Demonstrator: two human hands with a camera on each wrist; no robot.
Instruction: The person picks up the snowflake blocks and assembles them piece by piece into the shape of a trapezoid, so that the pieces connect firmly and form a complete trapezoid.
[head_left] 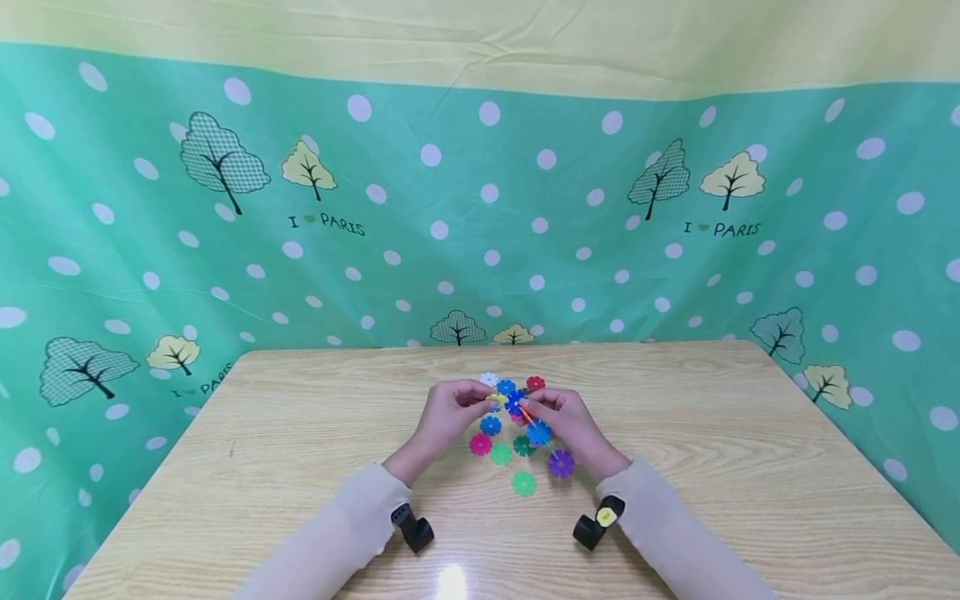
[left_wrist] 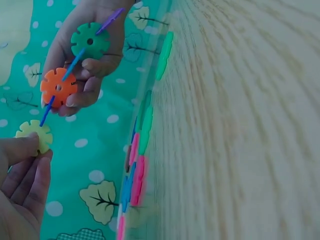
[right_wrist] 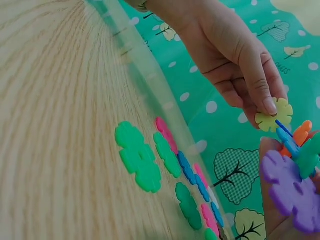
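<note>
Above the table, my left hand (head_left: pixel 450 410) pinches a yellow notched snowflake disc (left_wrist: pixel 34 136) between thumb and fingers. The right hand (head_left: pixel 568 417) holds a chain of interlocked snowflake discs, its fingers around the orange disc (left_wrist: pixel 59 87). Along that chain come a dark blue disc (head_left: pixel 515 403), the orange one, a light blue disc (head_left: pixel 538 432), a green disc (left_wrist: pixel 90 42) and a purple disc (right_wrist: pixel 292 190). The dark blue disc meets the yellow one's edge; whether they are locked together I cannot tell.
Loose discs lie on the wooden table (head_left: pixel 300 467) under and beyond the hands, among them light green (head_left: pixel 523 483), pink (head_left: pixel 480 444), blue (head_left: pixel 491 425), red (head_left: pixel 536 382) and white (head_left: pixel 489 378) ones. A green dotted curtain (head_left: pixel 480 225) hangs behind the table.
</note>
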